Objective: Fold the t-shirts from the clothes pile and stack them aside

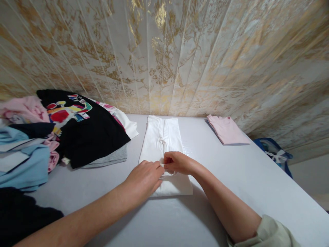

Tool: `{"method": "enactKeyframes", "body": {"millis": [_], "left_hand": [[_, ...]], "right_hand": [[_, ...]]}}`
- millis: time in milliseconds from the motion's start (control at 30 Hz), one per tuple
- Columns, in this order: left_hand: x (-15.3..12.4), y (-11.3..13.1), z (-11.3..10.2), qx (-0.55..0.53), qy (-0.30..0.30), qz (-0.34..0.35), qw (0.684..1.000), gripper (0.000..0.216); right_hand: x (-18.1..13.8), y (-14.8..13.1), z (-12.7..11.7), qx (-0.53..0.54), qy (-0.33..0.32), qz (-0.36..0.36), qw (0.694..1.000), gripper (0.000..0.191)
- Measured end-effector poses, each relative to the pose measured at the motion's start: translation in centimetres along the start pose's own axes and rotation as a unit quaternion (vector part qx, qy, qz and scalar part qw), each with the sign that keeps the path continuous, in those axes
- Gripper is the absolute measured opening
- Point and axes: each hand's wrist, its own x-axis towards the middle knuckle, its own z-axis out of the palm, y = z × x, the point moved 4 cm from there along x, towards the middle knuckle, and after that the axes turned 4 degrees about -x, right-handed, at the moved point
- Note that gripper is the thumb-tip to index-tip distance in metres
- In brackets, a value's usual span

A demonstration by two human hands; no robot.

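A white garment [153, 142] lies on the table in a long, narrow strip, its two sides folded in toward a seam down the middle. My left hand [146, 176] rests on its near half, fingers bent and closed on the cloth at the centre. From the other side my right hand [177, 162] pinches the fabric close to the left fingertips. A small loop or fold of white cloth shows just under the fingers. Exactly what part of the garment is pinched stays hidden behind them.
Loose clothes fill the left side, among them a black printed T-shirt [97, 132], a light blue garment [24, 161] and a dark one [23, 216]. A folded pink garment [228, 130] lies at the back right. Beyond the table's right edge is a blue bag [276, 154]. A gold-patterned curtain [164, 61] hangs behind.
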Motion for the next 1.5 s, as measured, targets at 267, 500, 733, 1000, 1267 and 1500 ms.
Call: {"method": "enactKeyframes", "body": {"millis": [267, 500, 733, 1000, 1267, 1500], "left_hand": [[1.8, -1.4, 1.0, -0.132, 0.056, 0.045, 0.989, 0.023], [2.1, -1.9, 0.8, -0.173, 0.048, 0.038, 0.983, 0.024], [2.5, -1.9, 1.2, -0.165, 0.083, 0.021, 0.983, 0.017], [2.8, -2.6, 1.7, -0.199, 0.127, -0.011, 0.972, 0.007], [3.1, -2.6, 2.0, -0.212, 0.142, -0.012, 0.967, 0.01], [3.2, -2.5, 2.2, -0.197, 0.15, -0.007, 0.969, 0.012]], "right_hand": [[-1.8, -0.8, -3.6, -0.048, 0.017, -0.035, 0.998, 0.016], [-4.7, -2.5, -3.9, -0.15, -0.038, -0.06, 0.986, 0.018], [-6.6, 0.9, -4.2, -0.091, 0.053, -0.002, 0.994, 0.019], [-7.3, 1.5, -3.8, -0.097, 0.084, -0.005, 0.992, 0.022], [-6.5, 2.0, -3.5, -0.032, 0.062, 0.001, 0.998, 0.017], [-5.6, 2.7, -2.8, -0.023, 0.073, 0.017, 0.997, 0.008]]}}
